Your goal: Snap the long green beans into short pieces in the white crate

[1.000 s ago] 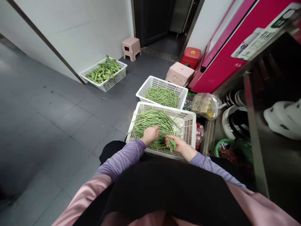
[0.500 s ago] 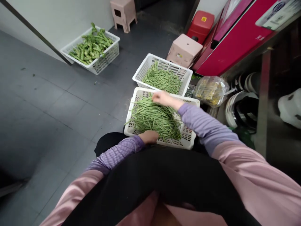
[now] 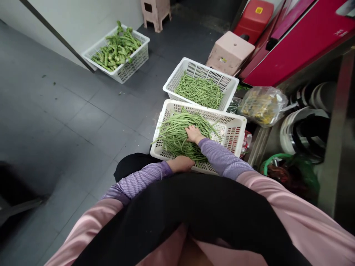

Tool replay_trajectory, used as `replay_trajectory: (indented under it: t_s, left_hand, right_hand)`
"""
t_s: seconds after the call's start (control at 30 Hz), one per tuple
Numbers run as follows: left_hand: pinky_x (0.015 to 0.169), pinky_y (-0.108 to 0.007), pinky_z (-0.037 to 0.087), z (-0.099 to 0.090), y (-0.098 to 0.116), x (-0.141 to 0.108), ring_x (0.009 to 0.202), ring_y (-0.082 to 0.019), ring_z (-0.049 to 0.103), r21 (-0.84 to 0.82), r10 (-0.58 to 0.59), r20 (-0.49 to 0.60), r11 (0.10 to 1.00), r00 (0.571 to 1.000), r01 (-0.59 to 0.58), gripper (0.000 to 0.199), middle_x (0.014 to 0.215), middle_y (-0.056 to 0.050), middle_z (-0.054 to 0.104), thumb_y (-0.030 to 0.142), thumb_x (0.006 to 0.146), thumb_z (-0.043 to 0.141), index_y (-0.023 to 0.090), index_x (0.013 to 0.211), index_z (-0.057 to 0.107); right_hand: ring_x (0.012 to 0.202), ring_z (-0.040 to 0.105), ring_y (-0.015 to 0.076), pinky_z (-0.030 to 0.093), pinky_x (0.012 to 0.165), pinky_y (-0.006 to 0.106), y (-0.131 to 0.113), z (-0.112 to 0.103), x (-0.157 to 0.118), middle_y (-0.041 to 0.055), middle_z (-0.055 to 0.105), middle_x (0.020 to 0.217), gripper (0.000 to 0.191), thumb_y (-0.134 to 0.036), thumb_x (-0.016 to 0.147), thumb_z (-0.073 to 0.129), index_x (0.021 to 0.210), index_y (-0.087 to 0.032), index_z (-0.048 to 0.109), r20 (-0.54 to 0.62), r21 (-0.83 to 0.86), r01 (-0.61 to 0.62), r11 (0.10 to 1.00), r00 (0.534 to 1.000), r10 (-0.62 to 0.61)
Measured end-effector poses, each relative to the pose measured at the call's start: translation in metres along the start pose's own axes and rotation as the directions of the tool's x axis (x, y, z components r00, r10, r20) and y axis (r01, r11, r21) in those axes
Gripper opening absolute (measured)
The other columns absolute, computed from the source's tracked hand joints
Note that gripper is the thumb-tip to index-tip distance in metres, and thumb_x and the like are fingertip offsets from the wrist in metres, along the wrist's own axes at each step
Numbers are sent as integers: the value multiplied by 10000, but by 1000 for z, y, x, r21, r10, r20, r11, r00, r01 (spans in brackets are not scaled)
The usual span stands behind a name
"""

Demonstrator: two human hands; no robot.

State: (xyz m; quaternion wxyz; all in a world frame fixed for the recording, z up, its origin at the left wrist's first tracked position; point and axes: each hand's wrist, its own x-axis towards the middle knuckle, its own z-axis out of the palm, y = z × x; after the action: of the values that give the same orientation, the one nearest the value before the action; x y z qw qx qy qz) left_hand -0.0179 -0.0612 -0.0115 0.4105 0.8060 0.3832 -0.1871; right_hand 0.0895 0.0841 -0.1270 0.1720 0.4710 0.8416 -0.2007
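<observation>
Long green beans (image 3: 177,129) lie heaped in the nearer white plastic basket (image 3: 237,123), mostly toward its left and middle. On top of this heap rests my right hand (image 3: 194,133), palm down, its fingers apart and touching the beans. My left hand (image 3: 181,163) is at the basket's near edge, beside the front of the heap. Its fingers curl inward, and whatever they hold is hidden. Just beyond stands a second white basket (image 3: 172,84) with shorter pieces of green bean (image 3: 199,90) in it.
Farther left, a white basket (image 3: 134,62) holds thick green stalks. A pink stool (image 3: 231,50) and a red bin (image 3: 255,18) stand behind the bean baskets. On the right are a clear plastic bag (image 3: 263,105), stacked pots (image 3: 299,131) and a green-rimmed basket (image 3: 273,158).
My right hand has come down from the far side of the heap onto its middle, its fingers spreading. My left hand stays at the near edge. The view has shifted somewhat.
</observation>
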Motion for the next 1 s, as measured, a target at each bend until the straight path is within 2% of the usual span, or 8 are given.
replay_trajectory:
  t_s: [0.23,0.33,0.47,0.6,0.67,0.77,0.9,1.0]
  left_hand:
    - [824,-354,528,-10,1,2,1003,-292,692,22,-18,-24,1000,1000,18,262,1059,-158,727,234,822,645,165,1068,704]
    - [832,-354,527,-18,4,7,1022,-292,687,63,6,-26,998,1000,-4,283,1092,-163,720,245,844,604,157,1094,703]
    - [843,-347,513,-21,8,23,1000,-285,686,46,16,-58,999,998,-13,232,1039,-164,731,248,833,604,145,995,735]
    - [780,-352,523,-23,6,44,797,-257,687,-231,-41,-65,973,997,25,234,736,-110,702,326,838,622,129,744,708]
    - [696,-328,534,-25,4,50,700,-216,657,-533,-136,-65,842,989,81,301,663,-75,660,409,848,625,128,754,681]
    - [673,-291,545,-30,1,51,747,-170,645,-881,-225,-122,473,967,-2,377,833,-80,688,506,828,657,137,900,654]
    - [814,-306,543,-34,4,49,908,-142,648,-971,-204,-237,81,950,-225,415,1025,-84,691,551,862,611,169,1024,620]
    - [817,-306,539,-32,12,52,819,-132,652,-945,-255,-243,-153,936,-287,340,921,-62,709,464,863,640,158,1010,629]
  right_hand:
    - [1098,616,317,378,991,469,13,-1,-24,166,696,1144,385,-318,855,585,1195,-141,620,51,33,-48,998,998,47]
    - [1044,642,293,431,932,406,25,-24,-41,114,721,1099,328,-303,806,623,1102,-179,689,77,95,-77,992,995,70]
    - [803,653,211,487,758,300,41,-65,-70,42,727,875,253,-238,726,668,966,-174,718,119,325,-101,940,991,65]
    - [647,596,164,492,676,282,52,-92,-104,20,676,707,154,-199,673,684,816,-144,685,46,552,-132,823,991,129]
    - [606,578,158,495,658,294,55,-97,-120,19,657,665,107,-204,672,670,759,-141,661,32,666,-120,737,991,133]
    - [582,565,154,502,653,310,53,-96,-139,20,641,639,78,-218,689,631,716,-145,631,35,802,-92,591,994,107]
    - [621,572,160,499,664,301,33,-84,-154,17,637,658,134,-224,679,624,778,-135,634,43,862,-67,503,997,58]
    - [716,598,182,497,714,301,4,-75,-159,29,651,736,197,-184,668,614,854,-124,639,6,806,-52,589,997,80]
